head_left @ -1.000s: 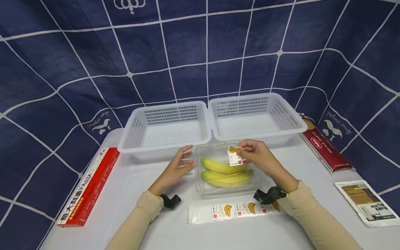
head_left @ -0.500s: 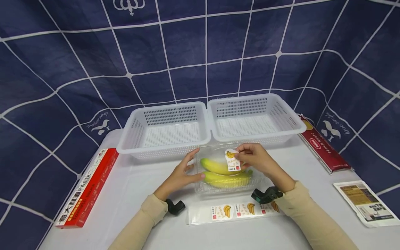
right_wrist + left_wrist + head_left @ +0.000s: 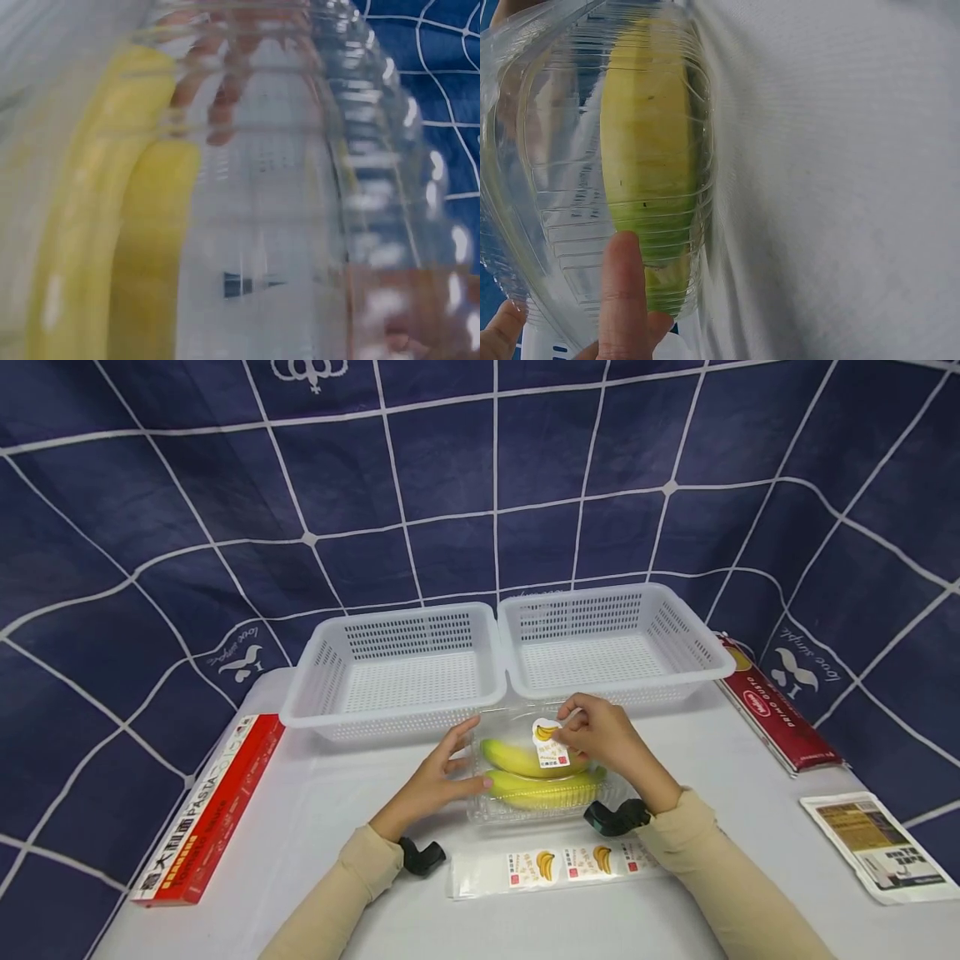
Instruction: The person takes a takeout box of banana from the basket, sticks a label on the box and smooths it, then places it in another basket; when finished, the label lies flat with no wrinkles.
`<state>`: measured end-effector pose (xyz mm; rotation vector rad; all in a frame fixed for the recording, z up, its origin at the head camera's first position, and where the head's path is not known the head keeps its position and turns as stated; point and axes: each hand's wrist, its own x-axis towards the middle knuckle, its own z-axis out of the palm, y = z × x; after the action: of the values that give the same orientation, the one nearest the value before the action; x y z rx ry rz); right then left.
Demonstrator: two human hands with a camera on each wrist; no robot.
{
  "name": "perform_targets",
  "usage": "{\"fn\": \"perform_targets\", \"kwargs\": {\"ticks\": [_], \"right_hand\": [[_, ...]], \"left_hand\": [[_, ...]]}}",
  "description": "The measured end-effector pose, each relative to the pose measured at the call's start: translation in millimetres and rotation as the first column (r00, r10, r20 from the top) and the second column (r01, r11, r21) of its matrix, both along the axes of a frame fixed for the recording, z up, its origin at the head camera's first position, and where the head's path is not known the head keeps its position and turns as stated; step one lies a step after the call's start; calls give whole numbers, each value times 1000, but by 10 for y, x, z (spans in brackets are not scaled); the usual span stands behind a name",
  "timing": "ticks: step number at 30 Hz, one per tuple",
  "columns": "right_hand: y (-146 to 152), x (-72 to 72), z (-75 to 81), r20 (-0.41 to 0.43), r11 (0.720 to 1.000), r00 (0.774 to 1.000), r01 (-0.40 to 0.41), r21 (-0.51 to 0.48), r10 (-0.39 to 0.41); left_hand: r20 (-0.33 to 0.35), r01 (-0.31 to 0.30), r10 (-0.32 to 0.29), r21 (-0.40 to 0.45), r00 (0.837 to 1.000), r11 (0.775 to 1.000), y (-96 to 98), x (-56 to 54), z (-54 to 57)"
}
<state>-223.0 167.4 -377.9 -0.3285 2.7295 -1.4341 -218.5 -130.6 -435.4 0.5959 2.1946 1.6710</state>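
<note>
A clear plastic clamshell box with two bananas inside sits mid-table in the head view. My left hand holds the box's left end, thumb at the front and fingers farther back; its thumb shows against the ribbed wall in the left wrist view. Between thumb and fingertips, my right hand pinches a white banana sticker over the lid. Whether the sticker touches the lid cannot be told. Through the plastic, the right wrist view shows a banana and blurred fingers.
A sheet of banana stickers lies in front of the box. Behind stand two white baskets. A red pasta box lies left; a red packet and a flat white-edged pouch lie right.
The left hand has moved right from beside the box onto its left end. The right hand has carried the sticker slightly left over the lid.
</note>
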Motion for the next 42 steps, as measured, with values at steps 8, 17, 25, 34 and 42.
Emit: {"fn": "perform_targets", "kwargs": {"ticks": [8, 17, 25, 34, 42], "right_hand": [[-41, -59, -24, 4, 998, 999, 51, 47, -51], [-65, -61, -44, 30, 993, 994, 103, 50, -105], [-88, -25, -86, -53, 986, 990, 138, 95, -134], [-61, -36, -103, -90, 992, 995, 53, 112, -43], [-29, -61, -105, -102, 983, 993, -36, 178, 55]], "left_hand": [[6, 6, -6, 11, 1000, 1000, 4, -4, 11], [9, 5, -5, 13, 1000, 1000, 6, -10, -4], [25, -5, 5, 10, 1000, 1000, 7, -2, -7], [17, -3, 3, 10, 1000, 1000, 7, -6, -9], [21, -2, 2, 17, 1000, 1000, 11, -1, -9]]}}
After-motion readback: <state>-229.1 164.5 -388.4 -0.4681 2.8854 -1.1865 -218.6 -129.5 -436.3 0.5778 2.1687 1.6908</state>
